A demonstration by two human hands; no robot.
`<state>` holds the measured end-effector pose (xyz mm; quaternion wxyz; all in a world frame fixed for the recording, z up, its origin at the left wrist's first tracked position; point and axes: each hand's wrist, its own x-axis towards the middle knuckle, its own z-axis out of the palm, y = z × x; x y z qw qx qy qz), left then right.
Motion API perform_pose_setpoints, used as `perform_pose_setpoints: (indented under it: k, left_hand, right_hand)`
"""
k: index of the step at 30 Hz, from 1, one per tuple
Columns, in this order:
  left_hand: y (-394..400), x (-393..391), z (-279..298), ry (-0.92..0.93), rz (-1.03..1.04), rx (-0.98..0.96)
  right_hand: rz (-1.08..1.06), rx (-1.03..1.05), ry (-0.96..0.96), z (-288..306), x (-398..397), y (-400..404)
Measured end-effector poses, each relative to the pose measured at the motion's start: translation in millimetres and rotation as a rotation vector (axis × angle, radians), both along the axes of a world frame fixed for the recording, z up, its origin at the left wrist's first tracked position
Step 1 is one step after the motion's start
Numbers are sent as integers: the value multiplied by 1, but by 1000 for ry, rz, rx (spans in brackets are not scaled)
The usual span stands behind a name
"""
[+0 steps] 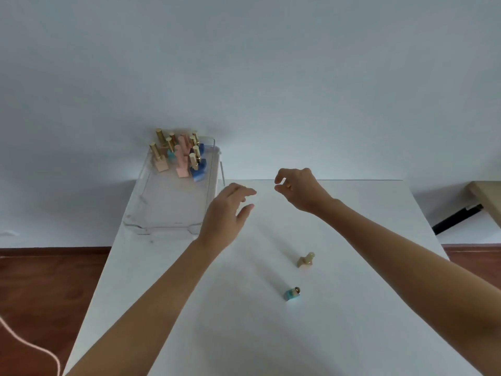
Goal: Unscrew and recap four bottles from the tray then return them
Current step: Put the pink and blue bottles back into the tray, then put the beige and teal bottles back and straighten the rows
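A clear plastic tray (173,213) sits at the table's far left corner, with several small bottles (179,156) in gold, pink and blue standing at its far end. Two bottles stand on the table outside the tray: a beige bottle (306,260) and a teal bottle (292,293) closer to me. My left hand (225,215) hovers beside the tray's right wall, fingers spread and holding nothing. My right hand (298,188) is raised over the table's far edge, thumb and fingers curled with a gap between them and nothing visible in them.
The white table (244,321) stretches toward me. Brown wooden floor (40,280) lies to the left, with a pink cord (32,348) across it. A light wooden piece of furniture (485,196) stands at the far right by the pale wall.
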<state>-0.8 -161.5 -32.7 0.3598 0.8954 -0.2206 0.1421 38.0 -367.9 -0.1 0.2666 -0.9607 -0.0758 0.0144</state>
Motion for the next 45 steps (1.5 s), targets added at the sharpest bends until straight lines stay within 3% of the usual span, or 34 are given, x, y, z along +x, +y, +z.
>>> perform_pose_setpoints:
  k: [8, 16, 23, 29, 39, 45]
  left_hand:
    - [-90, -29, -60, 310, -155, 152]
    - [-153, -40, -91, 517, -249, 278]
    - [-152, -41, -101, 496, -138, 338]
    - [-131, -38, -89, 467, -99, 281]
    - [-77, -25, -39, 391, -44, 202]
    - [-21, -20, 2, 331, 5, 125]
  right_hand:
    - [-118, 90, 125, -57, -98, -79]
    - [-146, 181, 332, -109, -169, -104]
    - [-73, 208, 471, -135, -184, -83]
    - [7, 196, 467, -145, -172, -53]
    - [59, 118, 305, -142, -151, -36]
    - [53, 84, 155, -105, -108, -30]
